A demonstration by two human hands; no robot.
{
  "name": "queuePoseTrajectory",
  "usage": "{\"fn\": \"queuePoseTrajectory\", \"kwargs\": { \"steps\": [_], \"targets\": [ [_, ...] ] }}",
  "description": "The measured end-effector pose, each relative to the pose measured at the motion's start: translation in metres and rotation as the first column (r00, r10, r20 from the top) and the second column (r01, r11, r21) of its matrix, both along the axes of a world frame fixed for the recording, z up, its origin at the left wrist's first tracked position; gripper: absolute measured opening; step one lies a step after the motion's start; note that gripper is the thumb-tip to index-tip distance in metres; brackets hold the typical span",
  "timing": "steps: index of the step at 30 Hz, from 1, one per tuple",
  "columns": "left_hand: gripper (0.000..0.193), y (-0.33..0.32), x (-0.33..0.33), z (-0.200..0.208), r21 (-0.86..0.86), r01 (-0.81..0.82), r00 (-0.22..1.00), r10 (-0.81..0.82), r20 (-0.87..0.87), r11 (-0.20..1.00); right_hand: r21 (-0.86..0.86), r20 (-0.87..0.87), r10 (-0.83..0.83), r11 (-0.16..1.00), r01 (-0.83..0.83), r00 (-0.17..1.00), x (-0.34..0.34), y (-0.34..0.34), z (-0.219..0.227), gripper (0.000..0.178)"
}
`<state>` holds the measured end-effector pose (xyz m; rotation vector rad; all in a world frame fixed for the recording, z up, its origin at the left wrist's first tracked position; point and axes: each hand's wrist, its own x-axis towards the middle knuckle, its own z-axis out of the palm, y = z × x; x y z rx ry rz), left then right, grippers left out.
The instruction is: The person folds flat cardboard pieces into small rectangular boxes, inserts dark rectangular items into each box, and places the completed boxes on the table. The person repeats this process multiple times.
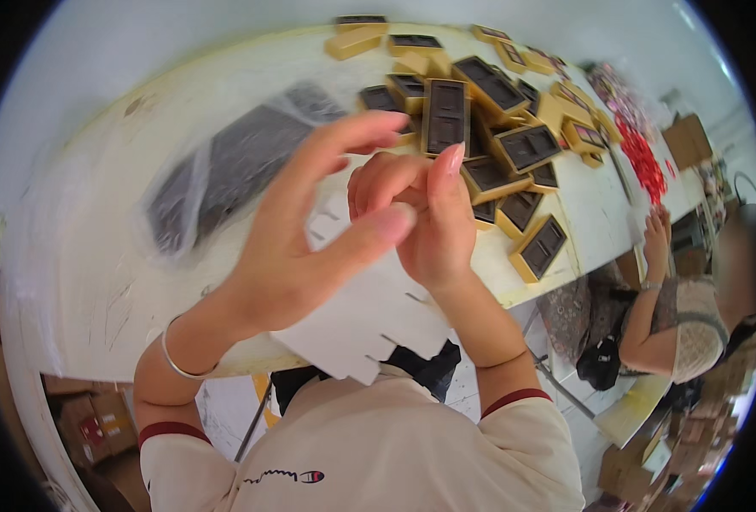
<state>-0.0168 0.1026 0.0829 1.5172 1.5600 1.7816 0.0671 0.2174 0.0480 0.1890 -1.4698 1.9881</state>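
Note:
My left hand is raised over the near side of the table, its fingers stretched and its thumb apart, reaching across to the other hand. I see nothing in its grasp. Close against that thumb is my right hand, fingers curled in and thumb upright; whatever lies inside the curl, if anything, is hidden. Beneath both hands a flat white cardboard blank with slits along its edges overhangs the table's front edge. Beyond them is a heap of gold boxes with dark brown inserts, tumbled at various angles.
On the left of the white table lies a clear plastic bag of dark trays. Red wrapped pieces are piled at the far right. A co-worker sits there, a hand at the table's edge. Cardboard cartons stand below left.

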Motion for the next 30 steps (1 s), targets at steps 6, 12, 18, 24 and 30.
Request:
{"fn": "queuePoseTrajectory", "kwargs": {
  "steps": [6, 12, 18, 24, 30],
  "targets": [
    [0.037, 0.087, 0.060, -0.002, -0.095, 0.243, 0.969, -0.247, -0.027, 0.965, -0.202, -0.135, -0.243, 0.956, 0.214, 0.961, 0.057, 0.036, -0.031, 0.067],
    [0.027, 0.137, 0.111, -0.014, -0.075, 0.236, 0.952, -0.246, -0.182, 0.969, -0.387, -0.274, -0.349, 0.893, 0.229, 0.896, 0.073, 0.069, -0.069, 0.061],
    [0.020, 0.161, 0.139, -0.015, -0.119, 0.246, 0.953, -0.263, -0.153, 0.962, -0.460, -0.290, -0.392, 0.857, 0.232, 0.873, 0.093, 0.085, -0.073, 0.059],
    [0.018, 0.174, 0.158, -0.018, -0.110, 0.236, 0.946, -0.254, -0.201, 0.965, -0.487, -0.367, -0.393, 0.854, 0.186, 0.843, 0.096, 0.096, -0.097, 0.058],
    [0.018, 0.176, 0.167, -0.019, -0.102, 0.195, 0.944, -0.215, -0.249, 0.975, -0.451, -0.369, -0.424, 0.860, 0.239, 0.827, 0.113, 0.098, -0.082, 0.056]
  ]
}}
